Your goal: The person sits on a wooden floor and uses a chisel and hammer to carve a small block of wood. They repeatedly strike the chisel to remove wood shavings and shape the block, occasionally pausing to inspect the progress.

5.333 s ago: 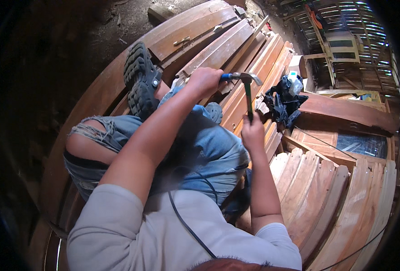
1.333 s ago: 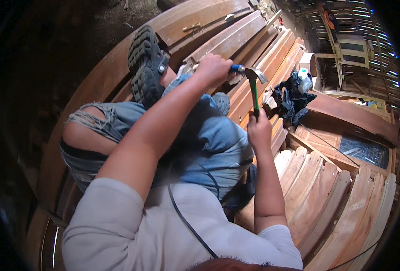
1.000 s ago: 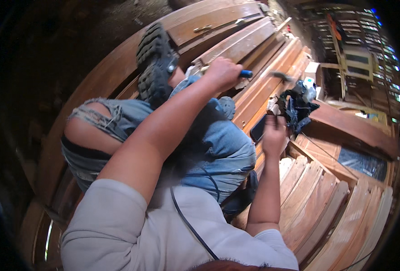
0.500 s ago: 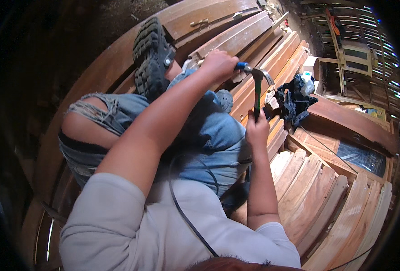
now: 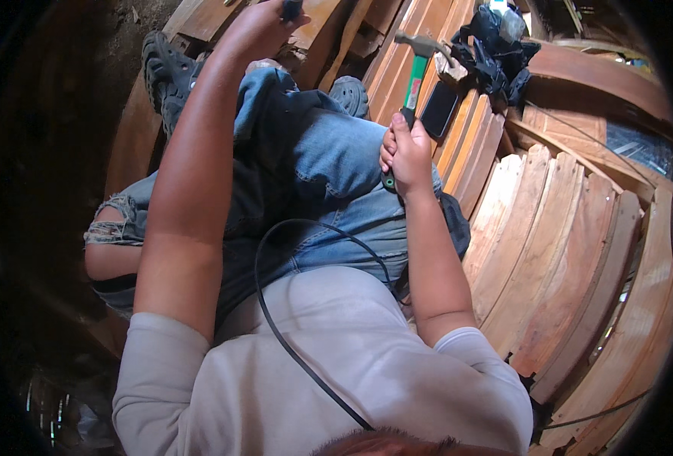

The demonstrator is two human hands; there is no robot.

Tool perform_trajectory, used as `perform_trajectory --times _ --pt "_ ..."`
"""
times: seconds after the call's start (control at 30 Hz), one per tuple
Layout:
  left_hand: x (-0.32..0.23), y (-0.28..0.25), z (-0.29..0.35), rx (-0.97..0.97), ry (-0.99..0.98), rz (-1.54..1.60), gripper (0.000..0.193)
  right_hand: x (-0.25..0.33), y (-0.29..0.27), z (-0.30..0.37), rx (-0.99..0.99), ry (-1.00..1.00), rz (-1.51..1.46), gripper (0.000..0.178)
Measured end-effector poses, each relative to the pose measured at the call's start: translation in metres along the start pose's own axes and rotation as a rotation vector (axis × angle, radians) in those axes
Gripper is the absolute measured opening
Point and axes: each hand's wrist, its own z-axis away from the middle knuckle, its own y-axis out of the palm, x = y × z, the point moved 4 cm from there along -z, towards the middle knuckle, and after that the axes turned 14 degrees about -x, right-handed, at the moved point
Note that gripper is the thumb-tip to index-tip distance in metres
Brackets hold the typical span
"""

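My right hand (image 5: 410,156) is closed around the lower grip of a claw hammer (image 5: 415,80) with a green and black handle. The hammer stands raised, its metal head above the curved boards beyond my knee. At the upper edge, my left hand (image 5: 259,32) is wrapped round a tool with a dark blue handle (image 5: 292,9). Only the end of that handle shows; its other end is hidden by the hand. Hammer and blue-handled tool are well apart. A black phone (image 5: 439,110) lies on the boards just right of the hammer handle.
Curved wooden boards (image 5: 530,243) are stacked along the right. A crumpled black plastic bag (image 5: 496,57) sits on the boards at the upper right. My bent legs in jeans (image 5: 336,159) lie between my arms. A black cable (image 5: 276,323) loops over my shirt.
My left hand has moved up and left with the blue-handled tool, away from the hammer. My right hand has shifted slightly left and up with the hammer. The view has shifted too, uncovering the phone.
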Motion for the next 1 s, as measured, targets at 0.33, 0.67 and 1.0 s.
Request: perform_trajectory --times 0.33,0.67,1.0 --pt "-0.019 0.002 0.016 0.035 0.082 -0.276 0.025 -0.003 0.004 -0.005 0.097 -0.017 -0.058 0.028" --pt "-0.048 0.023 0.044 0.083 0.160 -0.449 0.025 -0.008 0.002 -0.010 0.083 -0.023 -0.140 0.028" --pt "-0.114 0.060 0.114 0.254 0.414 -0.288 0.021 -0.012 -0.007 -0.016 0.008 -0.105 0.007 0.030"
